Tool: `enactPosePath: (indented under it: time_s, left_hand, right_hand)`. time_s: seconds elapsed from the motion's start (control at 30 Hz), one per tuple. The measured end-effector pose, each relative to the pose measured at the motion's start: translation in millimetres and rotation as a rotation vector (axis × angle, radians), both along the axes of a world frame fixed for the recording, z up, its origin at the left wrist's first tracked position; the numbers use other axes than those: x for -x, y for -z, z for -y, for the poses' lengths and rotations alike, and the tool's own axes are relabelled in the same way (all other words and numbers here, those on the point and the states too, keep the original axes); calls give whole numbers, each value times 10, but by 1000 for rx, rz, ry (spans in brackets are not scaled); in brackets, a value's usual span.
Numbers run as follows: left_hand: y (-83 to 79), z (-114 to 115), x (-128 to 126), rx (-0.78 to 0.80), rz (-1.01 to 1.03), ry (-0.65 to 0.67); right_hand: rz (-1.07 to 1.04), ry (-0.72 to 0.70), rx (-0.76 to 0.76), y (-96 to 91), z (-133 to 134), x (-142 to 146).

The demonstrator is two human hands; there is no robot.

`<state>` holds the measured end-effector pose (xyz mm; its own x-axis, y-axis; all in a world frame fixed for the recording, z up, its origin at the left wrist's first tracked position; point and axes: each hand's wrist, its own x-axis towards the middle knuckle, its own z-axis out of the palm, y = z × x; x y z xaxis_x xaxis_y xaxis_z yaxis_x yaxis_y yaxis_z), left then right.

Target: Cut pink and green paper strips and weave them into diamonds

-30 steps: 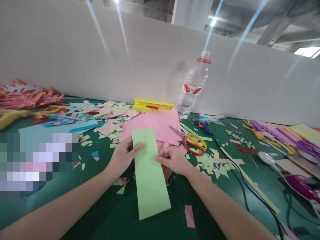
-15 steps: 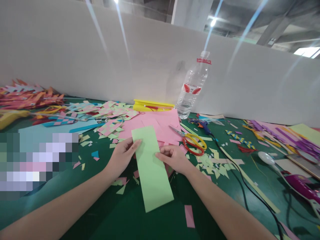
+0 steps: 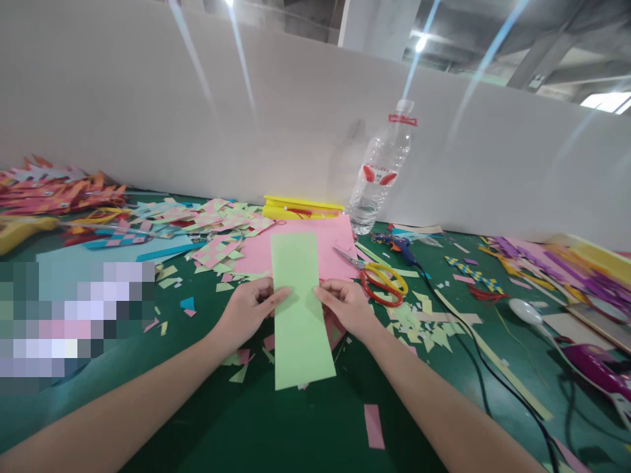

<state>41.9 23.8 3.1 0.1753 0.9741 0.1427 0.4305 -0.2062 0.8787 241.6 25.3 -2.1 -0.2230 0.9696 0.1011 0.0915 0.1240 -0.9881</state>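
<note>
A long light-green paper strip (image 3: 300,309) is held upright over the green table (image 3: 276,427), its long side running away from me. My left hand (image 3: 249,310) pinches its left edge, thumb on top. On the right edge, my right hand (image 3: 348,306) grips at about the same height. Behind the strip lie pink paper sheets (image 3: 323,248). Red-and-yellow scissors (image 3: 377,278) rest just right of my right hand.
A clear water bottle (image 3: 380,172) and a yellow box (image 3: 300,207) stand by the white back wall. Woven paper pieces and scraps (image 3: 217,230) litter the left. A blue glue gun (image 3: 400,246) with a black cord (image 3: 473,361) lies right, near coloured strips (image 3: 557,269).
The green strip has been lifted and slid away from me, and it now sits straighter. Both hands moved forward with it, still gripping its edges.
</note>
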Motion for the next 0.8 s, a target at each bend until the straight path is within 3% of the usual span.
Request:
enactPosePath:
  time_s: [0.33,0.57,0.8]
  left_hand:
    - [-100,25,13,-17,190,-159]
    - [-39,-1,24,-28,279,-237]
    - [-23,17,-5,-94,265,-278]
  right_hand:
    - [-17,-124,31,-67,40,-35]
    - [-150,-49,-40,-24,-11,-72]
    - [112,-30,-33,-65,0,-42]
